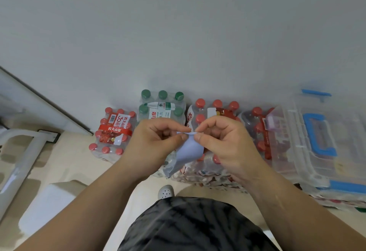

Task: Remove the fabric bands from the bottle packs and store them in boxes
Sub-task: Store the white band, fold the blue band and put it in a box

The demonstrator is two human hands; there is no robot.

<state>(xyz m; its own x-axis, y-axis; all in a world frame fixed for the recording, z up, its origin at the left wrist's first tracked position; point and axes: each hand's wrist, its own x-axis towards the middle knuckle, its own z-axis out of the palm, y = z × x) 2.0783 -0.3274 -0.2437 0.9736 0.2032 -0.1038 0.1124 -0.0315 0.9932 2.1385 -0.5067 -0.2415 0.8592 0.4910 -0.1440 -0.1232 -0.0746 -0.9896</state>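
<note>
Pinching the pale blue fabric band [188, 151] between closed fingertips, left hand [158, 142] and right hand [223, 140] are risking dropping it if either pinch is loosening before reaching the clear box [324, 142].

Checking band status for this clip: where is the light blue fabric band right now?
In the head view, centre frame, the light blue fabric band is pinched between the left hand and right hand, above the red-capped bottle pack.

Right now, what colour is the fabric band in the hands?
Pale lavender-blue fabric band, plain; head view.
</note>
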